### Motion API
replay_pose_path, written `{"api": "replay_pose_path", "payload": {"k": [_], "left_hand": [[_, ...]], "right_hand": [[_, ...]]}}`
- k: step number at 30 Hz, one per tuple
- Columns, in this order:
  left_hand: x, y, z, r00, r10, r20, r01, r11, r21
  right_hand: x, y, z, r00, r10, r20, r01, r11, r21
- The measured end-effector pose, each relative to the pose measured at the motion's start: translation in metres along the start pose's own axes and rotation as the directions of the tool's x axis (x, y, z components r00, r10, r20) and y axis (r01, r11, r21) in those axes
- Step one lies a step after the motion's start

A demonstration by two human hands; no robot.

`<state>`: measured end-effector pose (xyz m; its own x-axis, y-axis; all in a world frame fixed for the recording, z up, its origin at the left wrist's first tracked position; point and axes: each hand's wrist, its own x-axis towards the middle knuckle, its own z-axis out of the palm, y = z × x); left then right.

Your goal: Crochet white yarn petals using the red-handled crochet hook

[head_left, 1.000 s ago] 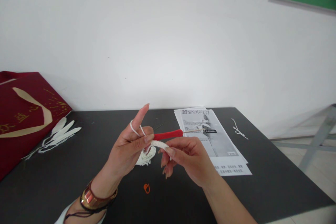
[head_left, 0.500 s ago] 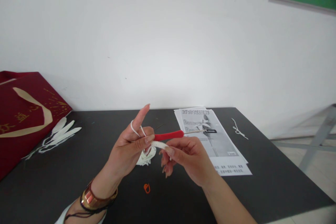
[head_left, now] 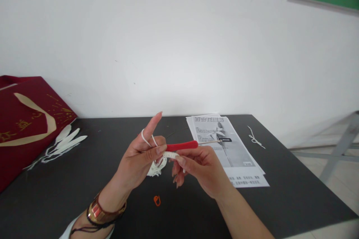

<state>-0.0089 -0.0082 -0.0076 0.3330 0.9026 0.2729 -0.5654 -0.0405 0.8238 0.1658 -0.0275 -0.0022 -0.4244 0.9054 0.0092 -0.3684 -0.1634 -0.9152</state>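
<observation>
My left hand (head_left: 140,154) is closed in a pinch, its thumb pressing the left end of a narrow white crochet strip (head_left: 170,155) and the red handle of a crochet hook (head_left: 182,145). White yarn (head_left: 147,140) loops around its raised index finger. The hook's metal shaft extends right above my right hand; its left end is hidden by my left fingers. My right hand (head_left: 200,162) pinches the strip's right end between thumb and fingers, just below the hook. Behind the hands, a loose bundle of white yarn (head_left: 157,168) lies on the black table (head_left: 179,214).
An orange stitch marker (head_left: 157,200) lies near the front. White crocheted petals (head_left: 67,142) rest beside a dark red gift bag (head_left: 22,119) on the left. Printed sheets (head_left: 238,153) lie behind my right hand, with a tied white yarn piece (head_left: 255,140) farther right.
Both hands keep their grips. The hook and my left hand have shifted slightly to the right, and the crochet strip between the hands looks a little shorter and flatter.
</observation>
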Motion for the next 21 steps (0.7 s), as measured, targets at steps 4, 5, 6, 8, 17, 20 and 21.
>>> {"api": "replay_pose_path", "payload": {"k": [4,5,6,8,17,20,21], "left_hand": [[-0.0002,-0.0008,-0.0003,1.0,0.001,0.011,-0.001,1.0,-0.005],[-0.0001,-0.0012,-0.0004,1.0,0.003,0.014,-0.003,1.0,-0.007],[-0.0001,-0.0017,-0.0005,1.0,0.007,0.016,-0.007,1.0,-0.008],[0.0,-0.0027,-0.0007,1.0,0.017,0.02,-0.017,1.0,-0.01],[-0.0002,-0.0048,-0.0025,0.999,0.02,0.044,-0.02,1.0,-0.007],[0.0,-0.0061,-0.0025,0.999,0.015,0.04,-0.015,1.0,0.002],[0.0,-0.0067,-0.0025,0.999,0.012,0.04,-0.013,1.0,0.005]], "right_hand": [[0.0004,0.0002,-0.0001,1.0,0.003,0.002,-0.003,1.0,0.006],[0.0006,0.0,0.0,1.0,0.001,0.005,-0.001,1.0,0.009],[0.0008,-0.0003,0.0001,1.0,0.001,0.01,-0.001,1.0,0.013],[0.0012,-0.0006,0.0003,1.0,0.002,0.017,-0.003,1.0,0.018],[0.0015,0.0011,-0.0001,0.999,-0.012,0.033,0.011,1.0,0.018],[0.0019,0.0012,0.0003,0.999,-0.025,0.036,0.025,1.0,0.0],[0.0021,0.0012,0.0004,0.999,-0.03,0.037,0.03,1.0,-0.006]]}}
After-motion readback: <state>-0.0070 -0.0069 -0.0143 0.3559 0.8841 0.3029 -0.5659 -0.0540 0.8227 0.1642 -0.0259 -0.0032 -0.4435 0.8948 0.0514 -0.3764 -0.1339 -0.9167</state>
